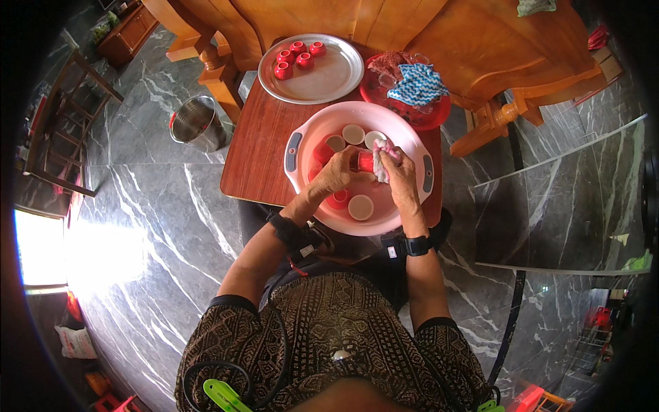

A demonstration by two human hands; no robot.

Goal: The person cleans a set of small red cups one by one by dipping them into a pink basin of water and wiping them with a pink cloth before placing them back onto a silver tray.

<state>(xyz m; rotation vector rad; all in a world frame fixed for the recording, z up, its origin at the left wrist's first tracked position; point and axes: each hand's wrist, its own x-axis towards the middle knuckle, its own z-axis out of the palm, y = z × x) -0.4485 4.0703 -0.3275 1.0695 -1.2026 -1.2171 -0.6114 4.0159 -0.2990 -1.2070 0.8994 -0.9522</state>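
Observation:
My left hand (340, 172) grips a small red cup (365, 161) over a pink plastic basin (309, 123). Against the cup's right end, my right hand (399, 167) holds a bunched pink-and-white cloth (382, 154). In the basin lie several more cups, red outside and white inside, among them an upright one (361, 207) near the front and another (353, 134) towards the back. Behind the basin, several red cups (305, 61) stand upside down on a round metal tray (337, 85).
A wooden table (252, 159) bears the basin and tray. At its back right, a red plastic tray (437, 119) holds glassware, a reddish cloth and a blue-and-white cloth (418, 85). A metal bucket (195, 123) stands on the floor to the left; a carved wooden bench (401, 31) rises behind.

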